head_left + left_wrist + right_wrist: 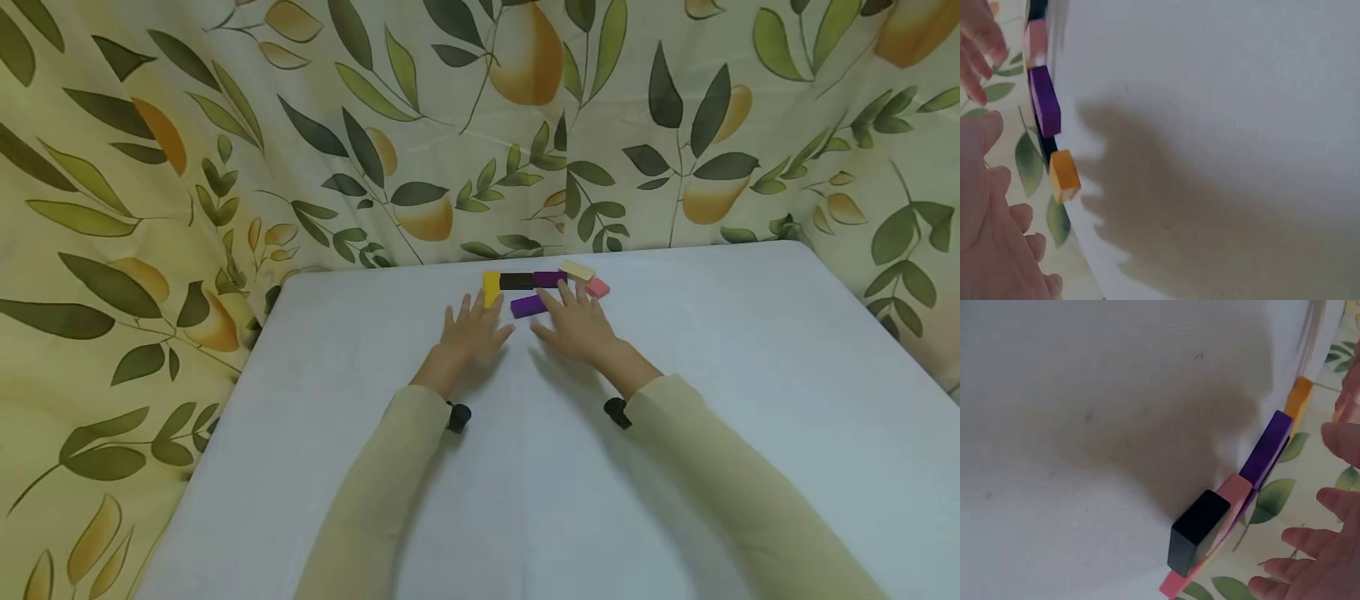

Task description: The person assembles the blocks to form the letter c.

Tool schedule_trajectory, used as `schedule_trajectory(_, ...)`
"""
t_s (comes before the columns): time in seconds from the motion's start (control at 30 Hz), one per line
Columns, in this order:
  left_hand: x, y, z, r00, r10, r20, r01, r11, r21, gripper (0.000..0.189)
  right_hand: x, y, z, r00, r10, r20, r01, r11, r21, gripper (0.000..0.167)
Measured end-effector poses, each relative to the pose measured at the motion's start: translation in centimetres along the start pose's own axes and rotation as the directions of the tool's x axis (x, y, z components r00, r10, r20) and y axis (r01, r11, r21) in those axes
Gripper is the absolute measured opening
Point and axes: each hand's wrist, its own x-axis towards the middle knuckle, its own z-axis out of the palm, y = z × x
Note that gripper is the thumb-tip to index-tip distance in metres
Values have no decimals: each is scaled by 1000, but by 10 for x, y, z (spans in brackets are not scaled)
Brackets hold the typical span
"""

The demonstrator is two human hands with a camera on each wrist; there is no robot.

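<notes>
My left hand hovers over the far part of the table, palm down and fingers spread, close to a yellow block. Mirroring it, my right hand is also spread and holds nothing. Between the hands lies a purple block. Behind it a black block and a darker purple block form a row with the yellow one. A cream block and a pink block lie beyond my right fingers. The right wrist view shows another black block, which my right hand hides from the head view.
A white cloth covers the table. Just behind the blocks runs its far edge, and a curtain with leaves and fruit hangs beyond. Both hands cast shadows on the cloth. Each wrist carries a small black device.
</notes>
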Motion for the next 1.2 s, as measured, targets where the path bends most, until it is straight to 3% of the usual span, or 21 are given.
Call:
schedule_trajectory(0.27,17,-11,-4,999,-9,39,9,1000,-15,60,24,5,2,1000,-11,25,12,999,-50,63)
schedule_trajectory(0.5,32,-19,-3,1000,1,16,1,993,-122,59,40,13,-2,998,-58,36,58,998,4,55)
schedule_trajectory(0.67,43,-22,0,998,60,-1,-60,993,-101,61,47,14,-3,993,-105,54,105,994,9,53)
schedule_trajectory(0.9,46,-20,-5,992,123,-3,-123,990,-62,57,52,9,5,986,-151,65,143,983,111,44)
schedule_trajectory(1.07,48,-21,-5,990,142,24,-140,988,-67,53,56,6,13,984,-168,56,162,982,95,34)
schedule_trajectory(1.2,51,-21,-4,983,185,3,-184,982,-49,51,57,6,13,974,-223,32,221,973,70,29)
